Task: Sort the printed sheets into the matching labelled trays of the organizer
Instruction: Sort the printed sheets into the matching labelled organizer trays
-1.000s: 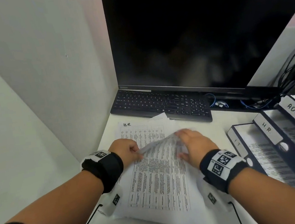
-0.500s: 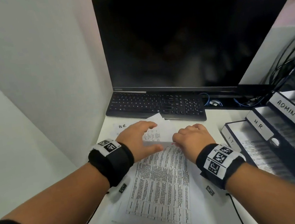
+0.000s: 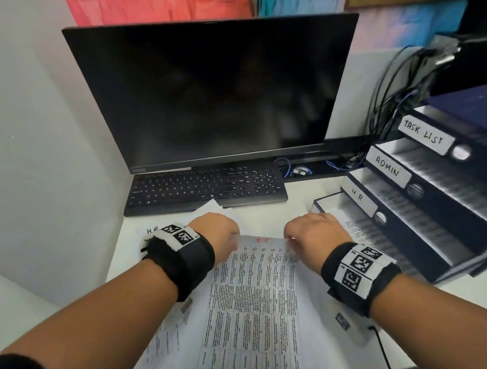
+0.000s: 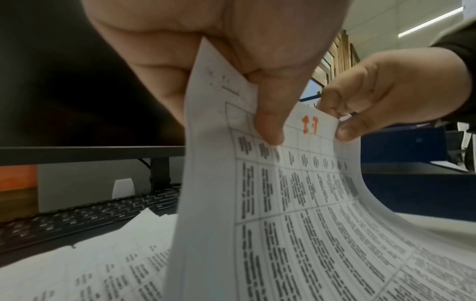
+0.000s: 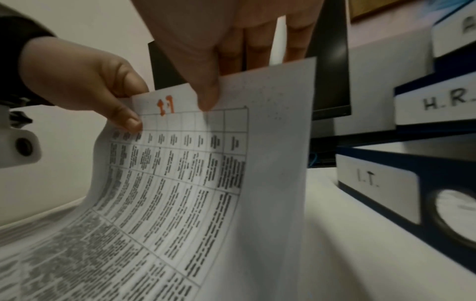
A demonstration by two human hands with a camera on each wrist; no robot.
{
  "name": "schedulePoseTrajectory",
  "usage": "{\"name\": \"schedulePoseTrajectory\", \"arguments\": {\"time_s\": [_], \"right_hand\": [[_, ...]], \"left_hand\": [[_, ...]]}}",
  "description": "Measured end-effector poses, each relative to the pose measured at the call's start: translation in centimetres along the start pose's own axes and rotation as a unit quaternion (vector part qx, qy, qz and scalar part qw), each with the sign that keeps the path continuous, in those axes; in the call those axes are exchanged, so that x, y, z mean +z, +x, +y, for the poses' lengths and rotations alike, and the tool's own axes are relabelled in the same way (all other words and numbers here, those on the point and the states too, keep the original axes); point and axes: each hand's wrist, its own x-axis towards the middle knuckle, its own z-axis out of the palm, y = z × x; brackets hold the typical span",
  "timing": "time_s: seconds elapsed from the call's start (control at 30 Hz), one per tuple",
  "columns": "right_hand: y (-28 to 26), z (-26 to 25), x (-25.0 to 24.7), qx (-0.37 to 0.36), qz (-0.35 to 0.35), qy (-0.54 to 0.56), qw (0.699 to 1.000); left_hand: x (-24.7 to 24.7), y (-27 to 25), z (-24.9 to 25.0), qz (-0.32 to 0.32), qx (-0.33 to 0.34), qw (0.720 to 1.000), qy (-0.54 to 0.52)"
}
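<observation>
A printed sheet (image 3: 250,300) with a table and a red "I.T" mark at its top is lifted by its far edge off the paper pile. My left hand (image 3: 221,236) pinches its top left corner (image 4: 231,97). My right hand (image 3: 312,234) pinches the top right part (image 5: 231,87), thumb on the front. The sheet (image 4: 296,203) curves down to the desk. Below it lie more sheets (image 3: 163,341), one marked "H.R". At right stands the dark blue stepped organizer (image 3: 443,221) with trays labelled I.T. (image 5: 368,179), H.R. (image 3: 358,197), ADMIN (image 3: 388,169) and TASK LIST (image 3: 423,134).
A black monitor (image 3: 218,89) and keyboard (image 3: 203,189) stand behind the papers. A white partition wall (image 3: 32,149) closes the left side. Cables (image 3: 392,104) hang behind the organizer. The white desk (image 3: 297,205) shows between the sheets and the organizer.
Both hands moved to the far edge of the top sheet, took hold of it and raised it. The head view tilted up, showing more of the organizer.
</observation>
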Motion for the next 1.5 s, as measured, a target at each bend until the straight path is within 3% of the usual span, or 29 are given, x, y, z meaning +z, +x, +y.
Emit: {"name": "schedulePoseTrajectory", "arguments": {"time_s": [0.17, 0.3, 0.4, 0.5, 0.7, 0.8, 0.9, 1.2, 1.4, 1.5], "right_hand": [[-0.9, 0.9, -0.2, 0.003, 0.005, 0.025, 1.000], [-1.2, 1.1, -1.3, 0.006, 0.022, 0.022, 1.000], [-1.6, 3.3, -3.0, 0.079, 0.038, 0.011, 0.996], [-2.8, 7.6, -4.5, 0.176, 0.054, -0.043, 0.982], [-7.4, 15.5, -7.1, 0.299, 0.146, -0.144, 0.932], [-9.4, 17.7, -8.6, 0.351, 0.171, -0.160, 0.907], [-10.7, 19.5, -9.7, 0.404, 0.144, -0.164, 0.888], [-12.7, 21.8, -9.2, 0.376, 0.107, -0.113, 0.913], [-13.0, 21.8, -9.0, 0.360, 0.110, -0.118, 0.919], [-13.0, 21.9, -9.0, 0.357, 0.111, -0.123, 0.919]], "left_hand": [[-0.4, 0.2, 1.6, 0.009, 0.003, 1.000, 0.022], [-0.5, 0.6, 3.1, -0.030, 0.031, 0.997, 0.062], [-1.3, 1.2, 3.1, -0.013, 0.019, 1.000, 0.021], [-2.7, 1.8, 1.8, 0.047, -0.028, 0.996, -0.065], [-4.1, 2.2, 0.5, 0.160, -0.118, 0.936, -0.289], [-3.5, 2.3, 1.1, 0.167, -0.140, 0.914, -0.343], [-2.8, 2.2, 2.2, 0.166, -0.161, 0.889, -0.395], [-0.3, 2.1, 5.2, 0.144, -0.194, 0.805, -0.542], [2.4, 2.2, 8.8, 0.145, -0.213, 0.826, -0.502], [3.6, 2.3, 10.7, 0.114, -0.225, 0.837, -0.485]]}}
